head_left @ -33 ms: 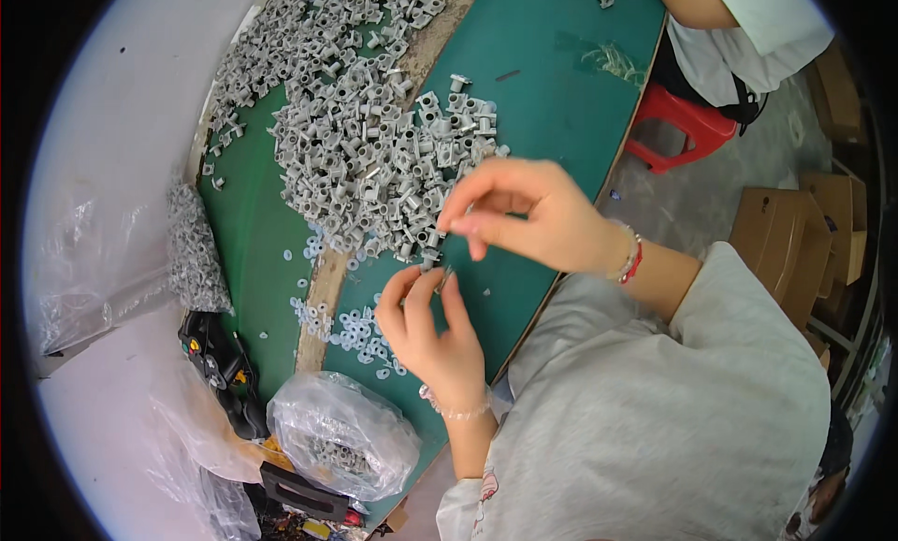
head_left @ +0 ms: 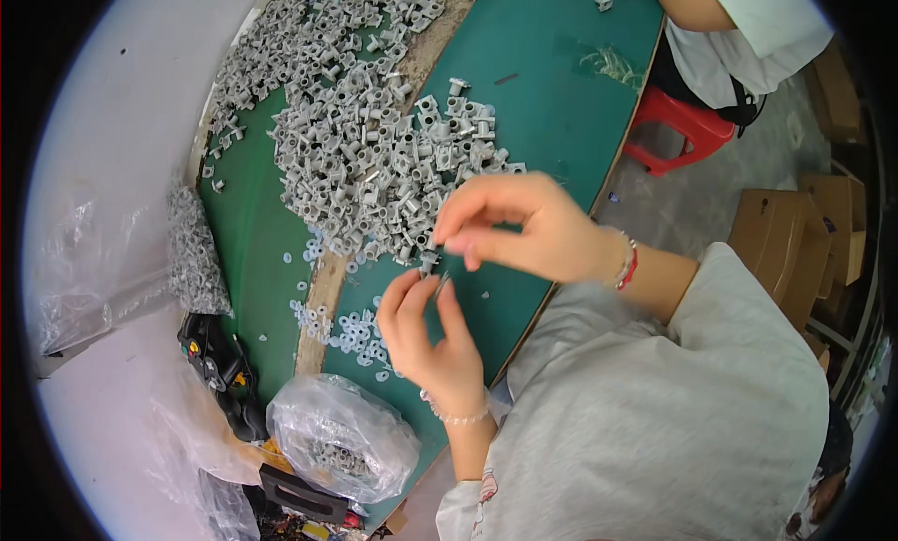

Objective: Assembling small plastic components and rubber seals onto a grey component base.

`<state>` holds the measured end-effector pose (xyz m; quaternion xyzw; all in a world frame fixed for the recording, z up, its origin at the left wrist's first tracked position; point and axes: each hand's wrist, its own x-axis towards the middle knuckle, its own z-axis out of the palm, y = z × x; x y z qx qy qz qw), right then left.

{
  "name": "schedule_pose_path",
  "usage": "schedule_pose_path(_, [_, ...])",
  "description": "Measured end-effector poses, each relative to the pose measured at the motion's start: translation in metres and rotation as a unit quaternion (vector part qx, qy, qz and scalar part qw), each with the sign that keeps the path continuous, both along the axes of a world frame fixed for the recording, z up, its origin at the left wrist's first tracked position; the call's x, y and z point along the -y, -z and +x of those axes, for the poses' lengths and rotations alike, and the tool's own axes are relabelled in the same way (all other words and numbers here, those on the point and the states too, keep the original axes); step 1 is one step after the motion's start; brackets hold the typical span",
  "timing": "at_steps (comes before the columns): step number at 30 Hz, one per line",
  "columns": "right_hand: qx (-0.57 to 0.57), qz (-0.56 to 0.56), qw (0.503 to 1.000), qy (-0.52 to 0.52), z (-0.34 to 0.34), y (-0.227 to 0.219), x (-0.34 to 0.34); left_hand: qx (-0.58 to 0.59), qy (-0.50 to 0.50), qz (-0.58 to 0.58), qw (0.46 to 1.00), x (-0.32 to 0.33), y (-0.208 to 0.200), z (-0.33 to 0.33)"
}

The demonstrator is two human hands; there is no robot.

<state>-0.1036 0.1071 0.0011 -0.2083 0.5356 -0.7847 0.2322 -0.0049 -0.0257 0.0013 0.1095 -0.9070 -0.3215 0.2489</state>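
Note:
My left hand [head_left: 426,335] is in front of the grey pile, its thumb and fingers pinched on a small grey part [head_left: 440,285] that is mostly hidden by the fingertips. Just above and to the right, my right hand [head_left: 538,230] has thumb and forefinger brought together; motion blurs the tips, and whatever is between them cannot be made out. Both hands are over the green tabletop [head_left: 533,101]. Beyond them spreads a heap of small grey tubular plastic fittings [head_left: 365,167]. Small translucent bluish washers [head_left: 360,333] are scattered left of my left hand.
A clear plastic bag [head_left: 344,438] with grey parts lies at the near left, beside a black game controller [head_left: 217,363]. Another bag of grey parts [head_left: 196,251] leans at the left edge. Right are a red stool [head_left: 681,125], cardboard boxes [head_left: 776,246] and another person's arm [head_left: 692,3].
My right hand has moved slightly down and to the left, closer to my left fingertips. The left hand stays in nearly the same place, still pinching.

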Motion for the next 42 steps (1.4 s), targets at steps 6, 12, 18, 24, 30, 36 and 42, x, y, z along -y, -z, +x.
schedule_pose_path(6, [-0.084, 0.002, 0.995, -0.046, 0.033, 0.0, 0.027, -0.075, -0.077, 0.396, 0.912, -0.001, -0.002, 0.016])
schedule_pose_path(12, [-0.132, 0.023, 0.991, -0.007, 0.05, -0.001, 0.045, -0.118, -0.071, 0.565, 0.813, 0.006, -0.011, 0.033])
schedule_pose_path(18, [-0.245, 0.028, 0.969, 0.025, 0.061, -0.007, 0.058, -0.124, -0.054, 0.607, 0.783, 0.019, -0.011, 0.061])
schedule_pose_path(24, [-0.218, 0.037, 0.973, -0.066, 0.069, -0.017, 0.071, -0.163, -0.065, 0.613, 0.77, 0.029, -0.008, 0.079])
schedule_pose_path(30, [-0.269, 0.066, 0.958, -0.07, 0.076, -0.024, 0.077, -0.2, -0.125, 0.447, 0.863, 0.027, -0.009, 0.086])
schedule_pose_path(36, [-0.124, 0.077, 0.976, -0.161, 0.08, -0.021, 0.086, -0.196, -0.128, 0.473, 0.849, 0.032, -0.018, 0.092])
schedule_pose_path(42, [0.168, 0.022, 0.954, -0.246, 0.08, -0.025, 0.088, -0.204, -0.028, 0.663, 0.72, 0.041, -0.01, 0.096])
